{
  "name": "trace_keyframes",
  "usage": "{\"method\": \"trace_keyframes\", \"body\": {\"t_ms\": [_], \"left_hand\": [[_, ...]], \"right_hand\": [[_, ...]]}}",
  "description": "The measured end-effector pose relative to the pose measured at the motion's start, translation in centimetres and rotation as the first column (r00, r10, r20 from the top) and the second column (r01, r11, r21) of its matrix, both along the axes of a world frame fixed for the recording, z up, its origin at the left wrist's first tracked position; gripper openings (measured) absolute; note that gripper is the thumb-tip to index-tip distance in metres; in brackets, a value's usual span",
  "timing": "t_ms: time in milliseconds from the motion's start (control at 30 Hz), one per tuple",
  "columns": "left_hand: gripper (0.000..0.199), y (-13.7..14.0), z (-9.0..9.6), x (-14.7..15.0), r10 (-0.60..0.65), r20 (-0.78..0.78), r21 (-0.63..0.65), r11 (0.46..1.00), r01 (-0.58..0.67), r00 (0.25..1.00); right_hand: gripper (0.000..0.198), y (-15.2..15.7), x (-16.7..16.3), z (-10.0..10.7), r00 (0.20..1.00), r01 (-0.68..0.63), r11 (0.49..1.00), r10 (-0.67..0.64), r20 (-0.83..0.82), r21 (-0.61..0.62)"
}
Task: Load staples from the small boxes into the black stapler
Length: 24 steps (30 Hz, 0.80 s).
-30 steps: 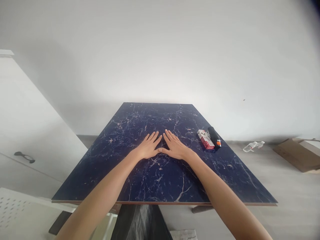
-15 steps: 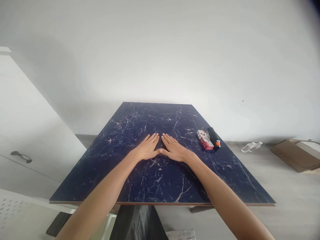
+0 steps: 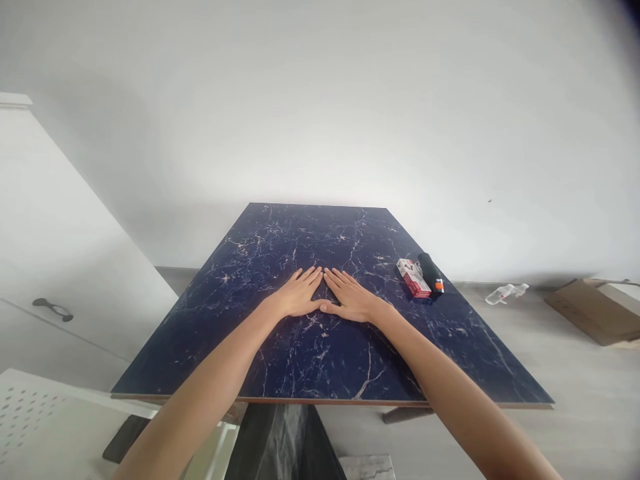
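My left hand (image 3: pixel 300 293) lies flat, palm down, on a dark blue marbled table (image 3: pixel 310 233), fingers stretched forward. Beside it my right hand (image 3: pixel 351 298) rests flat in the same way. The thumbs meet at their tips, and the forefingers are close together, leaving a small gap of tabletop between the hands. Neither hand holds anything. To the right of my right hand, a red and white box (image 3: pixel 415 278) lies on the table against a black cylindrical item (image 3: pixel 431 273) with an orange mark; I cannot make out its kind.
A white wall (image 3: pixel 320 113) stands behind the table. A white cabinet (image 3: pixel 60 220) with a dark handle (image 3: pixel 53 309) is at the left. On the floor to the right lie clear plastic bottles (image 3: pixel 500 294) and a cardboard box (image 3: pixel 593 310).
The view has shifted slightly, so the table and cabinet sit a little further right in the picture. My hands keep the same flat pose on the table.
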<state>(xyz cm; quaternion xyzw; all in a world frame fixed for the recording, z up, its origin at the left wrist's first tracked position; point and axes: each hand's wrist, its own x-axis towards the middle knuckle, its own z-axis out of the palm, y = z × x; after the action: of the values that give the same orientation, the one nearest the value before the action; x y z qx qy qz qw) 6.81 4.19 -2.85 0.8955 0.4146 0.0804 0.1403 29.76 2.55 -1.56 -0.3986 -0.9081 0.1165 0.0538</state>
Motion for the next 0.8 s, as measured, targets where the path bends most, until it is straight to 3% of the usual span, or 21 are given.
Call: {"method": "trace_keyframes", "body": {"t_ms": [300,500,600,667,733,767,800], "left_hand": [[0.102,0.1,1.3,0.0,-0.006,-0.124,-0.096,0.995,-0.006,0.992],[0.094,0.1,1.1,0.0,0.008,-0.103,-0.064,0.998,-0.015,0.995],[0.085,-0.1,0.8,0.0,0.025,-0.056,-0.025,0.999,-0.026,0.998],[0.083,-0.3,0.7,0.0,0.042,-0.027,-0.027,0.999,-0.042,0.999],[0.084,-0.4,0.6,0.1,0.058,-0.008,-0.043,0.997,-0.058,0.998],[0.083,-0.4,0.6,0.2,0.063,-0.002,-0.049,0.997,-0.063,0.998],[0.082,-0.4,0.6,0.3,0.065,0.002,-0.054,0.996,-0.064,0.998]], "right_hand": [[0.103,0.3,-0.1,-0.2,0.999,0.014,0.999,-0.012,0.038,-0.041],[0.105,0.9,-0.4,0.1,0.997,0.056,0.99,-0.063,-0.047,-0.133],[0.093,1.3,-0.4,0.7,0.987,0.073,0.986,-0.093,-0.132,-0.148],[0.078,1.5,0.1,1.5,0.973,0.109,0.99,-0.123,-0.193,-0.085],[0.066,1.7,1.3,2.5,0.94,0.241,0.968,-0.216,-0.263,0.068],[0.064,1.8,2.3,3.0,0.906,0.354,0.92,-0.294,-0.305,0.166],[0.064,1.9,3.6,3.5,0.854,0.486,0.834,-0.391,-0.343,0.26]]}}
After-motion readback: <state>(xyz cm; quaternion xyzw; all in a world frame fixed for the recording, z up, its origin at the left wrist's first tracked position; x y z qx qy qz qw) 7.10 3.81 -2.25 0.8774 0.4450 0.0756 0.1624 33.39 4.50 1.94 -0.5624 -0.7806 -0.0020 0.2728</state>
